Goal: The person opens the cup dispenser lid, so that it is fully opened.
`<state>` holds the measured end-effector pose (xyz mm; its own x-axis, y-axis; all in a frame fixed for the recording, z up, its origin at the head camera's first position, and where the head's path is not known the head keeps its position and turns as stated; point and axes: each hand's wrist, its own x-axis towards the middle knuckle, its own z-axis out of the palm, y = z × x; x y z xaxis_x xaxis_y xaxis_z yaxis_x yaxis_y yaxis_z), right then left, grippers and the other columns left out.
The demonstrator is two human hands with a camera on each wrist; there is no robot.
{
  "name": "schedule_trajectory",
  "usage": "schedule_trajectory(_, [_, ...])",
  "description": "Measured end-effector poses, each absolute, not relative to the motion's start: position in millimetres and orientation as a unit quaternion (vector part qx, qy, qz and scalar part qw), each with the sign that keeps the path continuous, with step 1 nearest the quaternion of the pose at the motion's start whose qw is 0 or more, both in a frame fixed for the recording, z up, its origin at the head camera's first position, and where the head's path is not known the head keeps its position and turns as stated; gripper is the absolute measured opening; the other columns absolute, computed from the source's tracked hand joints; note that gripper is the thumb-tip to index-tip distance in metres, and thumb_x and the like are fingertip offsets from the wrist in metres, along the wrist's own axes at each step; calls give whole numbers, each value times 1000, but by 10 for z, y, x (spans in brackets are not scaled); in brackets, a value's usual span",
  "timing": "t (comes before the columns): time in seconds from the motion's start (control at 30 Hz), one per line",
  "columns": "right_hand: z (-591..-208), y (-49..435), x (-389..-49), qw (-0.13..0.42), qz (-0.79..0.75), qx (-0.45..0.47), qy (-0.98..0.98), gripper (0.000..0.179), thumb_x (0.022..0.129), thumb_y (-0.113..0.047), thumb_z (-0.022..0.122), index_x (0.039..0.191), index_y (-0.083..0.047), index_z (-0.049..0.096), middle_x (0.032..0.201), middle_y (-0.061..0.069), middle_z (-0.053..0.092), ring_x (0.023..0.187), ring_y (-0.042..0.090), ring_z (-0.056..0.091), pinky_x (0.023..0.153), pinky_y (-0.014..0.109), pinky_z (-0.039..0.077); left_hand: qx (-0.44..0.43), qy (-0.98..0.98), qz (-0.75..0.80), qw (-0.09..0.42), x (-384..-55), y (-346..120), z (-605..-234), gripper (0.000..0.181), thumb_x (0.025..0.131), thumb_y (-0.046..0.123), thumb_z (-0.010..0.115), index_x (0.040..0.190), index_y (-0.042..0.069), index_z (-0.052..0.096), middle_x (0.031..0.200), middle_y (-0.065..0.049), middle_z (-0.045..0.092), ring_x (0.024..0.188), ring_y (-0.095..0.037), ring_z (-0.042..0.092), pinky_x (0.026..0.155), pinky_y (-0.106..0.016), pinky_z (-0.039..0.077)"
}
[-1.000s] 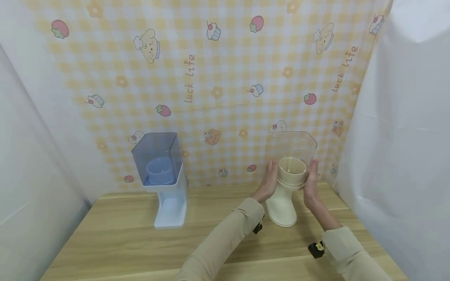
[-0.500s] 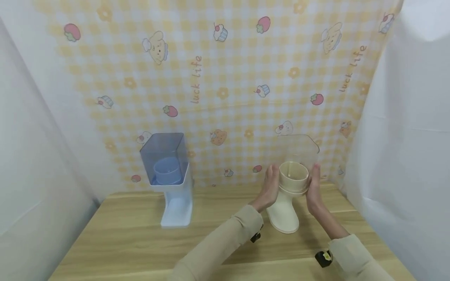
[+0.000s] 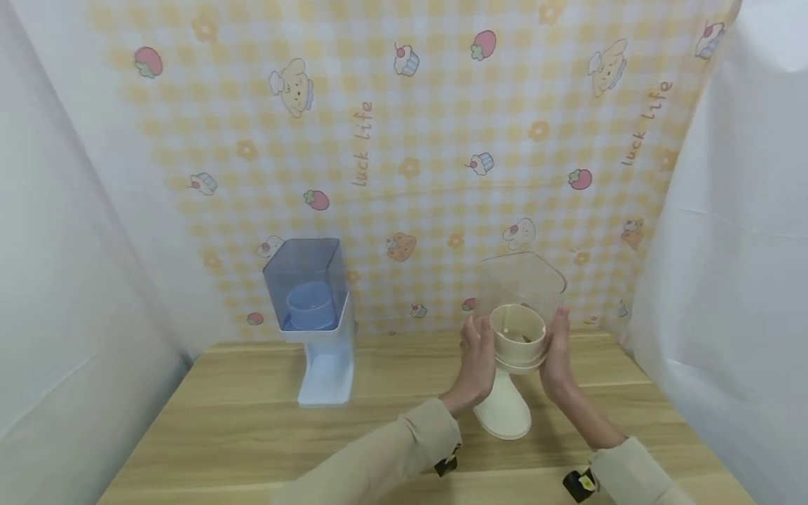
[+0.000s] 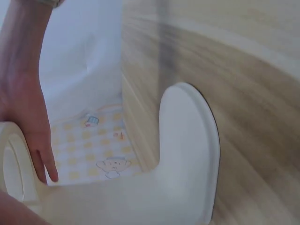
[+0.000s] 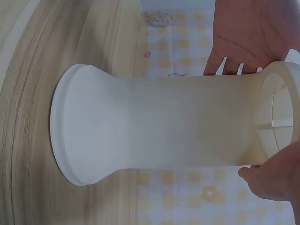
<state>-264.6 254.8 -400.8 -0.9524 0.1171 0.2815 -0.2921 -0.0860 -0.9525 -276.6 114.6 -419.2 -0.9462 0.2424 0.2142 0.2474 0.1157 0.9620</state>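
Observation:
A cream dispenser [image 3: 519,351] with a clear hood [image 3: 517,277], a round collar and a rounded foot stands at the right in the head view. My left hand [image 3: 476,365] holds the collar from the left, and my right hand [image 3: 557,358] holds it from the right. The right wrist view shows the stem and foot of the dispenser [image 5: 164,122], with left-hand fingers [image 5: 234,65] reaching behind its edge. From the other side, in the left wrist view, fingers of the right hand [image 4: 28,103] lie beside the collar. The collar partly hides both hands' fingertips.
A light blue dispenser [image 3: 328,372] with a tinted blue hood [image 3: 306,277] stands on the wooden table [image 3: 265,442] to the left. Behind is a yellow checked cloth [image 3: 429,210]. White sheets [image 3: 738,280] hang at both sides.
Both hands have brought the cream dispenser nearer to me and a little leftward, turning it slightly. The head view has swung left. The blue dispenser stays put.

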Motion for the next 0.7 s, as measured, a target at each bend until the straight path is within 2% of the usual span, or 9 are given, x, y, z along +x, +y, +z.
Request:
schedule_trajectory(0.07, [-4008,2499,-2643,141,741,56,-654,94,97,-71,6,156,1,16,153,14,41,143,26,35,127,42,-2,-147,-747,-648,16,-2701,1118,-4198,76,104,59,6,159,6,2,161,-20,12,148,-40,14,117,-70,14])
schedule_trajectory(0.1, [-4013,2475,-2641,140,745,55,-650,94,97,-71,6,157,0,12,147,7,49,138,20,41,127,39,-1,-139,-748,-648,22,-2664,1101,-4200,76,104,59,7,158,6,2,160,-20,13,147,-41,15,117,-70,15])
schedule_trajectory(0.23, [-4033,2387,-2638,140,745,50,-651,95,97,-72,6,150,2,33,111,-14,67,107,4,60,117,25,26,-106,-749,-652,48,-2498,1037,-4183,73,106,55,13,157,3,4,159,-22,16,146,-41,17,118,-67,18])
schedule_trajectory(0.3, [-4037,2350,-2643,138,739,56,-657,92,98,-70,6,137,-1,51,98,-14,70,94,6,65,103,22,41,-87,-746,-658,55,-2407,1007,-4159,73,106,55,16,157,3,5,159,-23,14,147,-42,15,119,-66,16])
schedule_trajectory(0.37, [-4032,2320,-2645,127,736,63,-662,86,99,-69,5,117,-9,64,93,-10,71,89,9,67,92,22,48,-70,-739,-667,57,-2311,972,-4132,75,106,55,19,157,2,5,159,-24,14,147,-43,12,119,-67,12])
schedule_trajectory(0.5, [-4011,2263,-2633,87,735,88,-666,74,100,-66,6,94,-21,66,85,-10,68,82,9,66,85,23,52,-41,-722,-688,60,-2107,885,-4075,81,105,56,26,155,-3,3,155,-27,13,145,-46,7,116,-71,6])
schedule_trajectory(0.53, [-4004,2249,-2628,75,737,101,-665,73,100,-65,6,95,-24,66,89,-11,68,85,8,66,85,22,52,-38,-714,-696,61,-2058,862,-4060,81,105,56,28,155,-3,2,154,-27,13,144,-46,6,115,-73,5])
schedule_trajectory(0.63, [-3977,2202,-2646,34,733,167,-658,75,101,-64,4,79,-23,63,70,-14,63,65,4,61,69,20,53,-22,-683,-727,67,-1917,812,-4013,81,105,53,37,153,-2,3,151,-25,13,141,-45,4,112,-75,2])
schedule_trajectory(0.7, [-3957,2178,-2674,-11,734,238,-636,83,100,-64,0,86,-21,70,77,-13,70,71,3,66,73,20,54,-10,-657,-751,70,-1832,788,-3991,79,103,51,44,152,1,6,149,-23,12,139,-43,1,110,-76,0])
